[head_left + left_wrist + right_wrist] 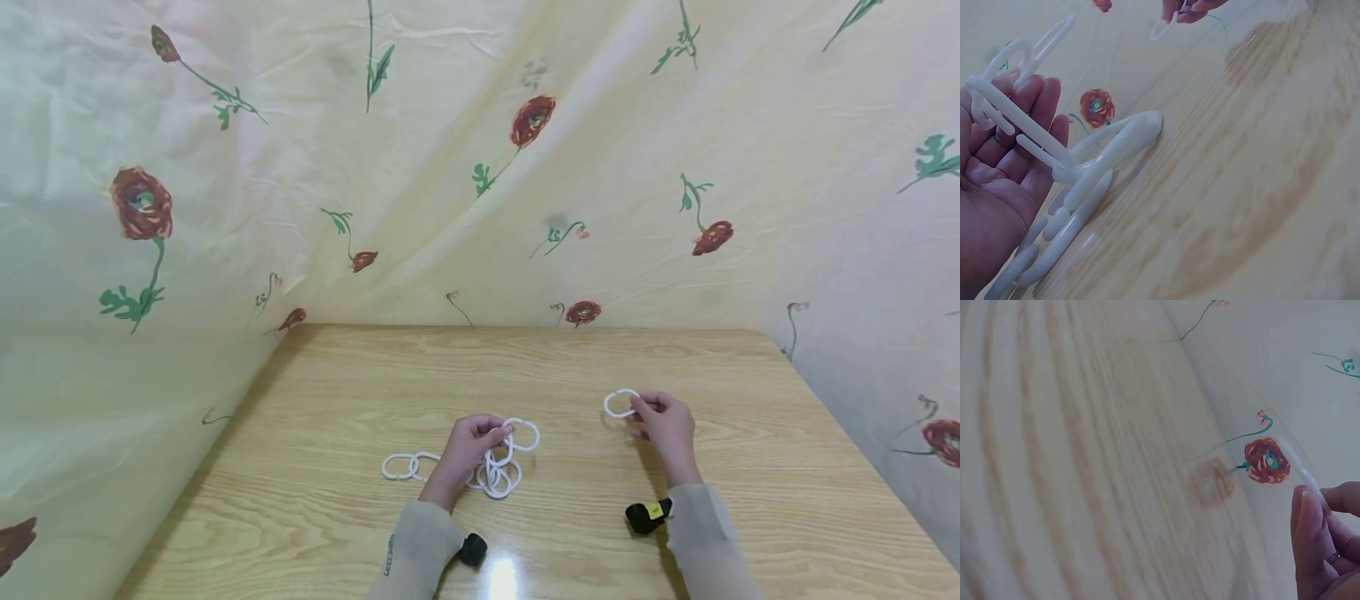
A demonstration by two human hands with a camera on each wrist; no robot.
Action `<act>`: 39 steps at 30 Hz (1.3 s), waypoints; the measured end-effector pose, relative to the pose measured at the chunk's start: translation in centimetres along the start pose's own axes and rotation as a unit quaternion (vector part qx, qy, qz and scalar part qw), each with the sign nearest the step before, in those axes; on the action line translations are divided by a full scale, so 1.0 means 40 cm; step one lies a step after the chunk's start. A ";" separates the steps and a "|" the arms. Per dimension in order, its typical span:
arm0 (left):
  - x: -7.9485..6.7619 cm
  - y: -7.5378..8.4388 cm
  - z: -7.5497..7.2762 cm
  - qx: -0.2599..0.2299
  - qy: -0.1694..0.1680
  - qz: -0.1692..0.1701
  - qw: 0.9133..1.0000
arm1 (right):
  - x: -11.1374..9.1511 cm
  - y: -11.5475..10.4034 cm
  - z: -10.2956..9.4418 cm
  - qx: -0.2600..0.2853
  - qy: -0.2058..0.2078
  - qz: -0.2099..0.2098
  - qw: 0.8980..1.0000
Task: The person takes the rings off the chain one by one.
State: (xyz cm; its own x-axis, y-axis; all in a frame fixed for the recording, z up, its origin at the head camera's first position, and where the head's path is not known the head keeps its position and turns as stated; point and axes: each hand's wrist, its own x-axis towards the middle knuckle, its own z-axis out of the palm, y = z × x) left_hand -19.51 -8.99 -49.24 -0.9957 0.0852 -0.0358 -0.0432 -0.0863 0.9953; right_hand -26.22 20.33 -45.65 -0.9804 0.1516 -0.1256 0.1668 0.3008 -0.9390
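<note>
My left hand (471, 446) pinches the end link of a chain of white plastic links (498, 483) between thumb and fingers. In the left wrist view the chain (1104, 162) hangs from the fingers down to the table, its links hooked through one another. More links (399, 467) stretch out on the table left of the hand, partly hidden by the wrist. Off to the right, my right hand (667, 429) holds a single loose white link (619, 403) above the table. The right wrist view shows that link (1307, 472) edge-on, between thumb and fingertips.
Both hands are over a wooden table (360, 375). A floral curtain (450, 167) hangs behind the table and along its sides. Black wrist cameras sit under the left sleeve (472, 550) and beside the right sleeve (647, 517).
</note>
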 end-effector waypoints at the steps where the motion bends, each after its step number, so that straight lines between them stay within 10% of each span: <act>1: 0.000 0.000 0.000 -0.001 0.000 0.000 1.000 | 0.001 0.002 -0.001 -0.002 -0.002 0.002 1.000; 39: -0.002 0.005 0.002 -0.009 0.009 -0.008 1.000 | -0.002 0.025 -0.028 -0.019 -0.084 0.064 0.994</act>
State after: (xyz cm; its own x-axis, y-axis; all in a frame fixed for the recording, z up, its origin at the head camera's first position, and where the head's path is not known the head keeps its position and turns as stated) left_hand -19.43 -8.92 -49.03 -0.9961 0.0697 -0.0539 -0.0609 -0.1029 0.9928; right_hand -25.85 21.68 -46.23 -0.9539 0.0332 -0.2984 0.2927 0.3244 -0.8995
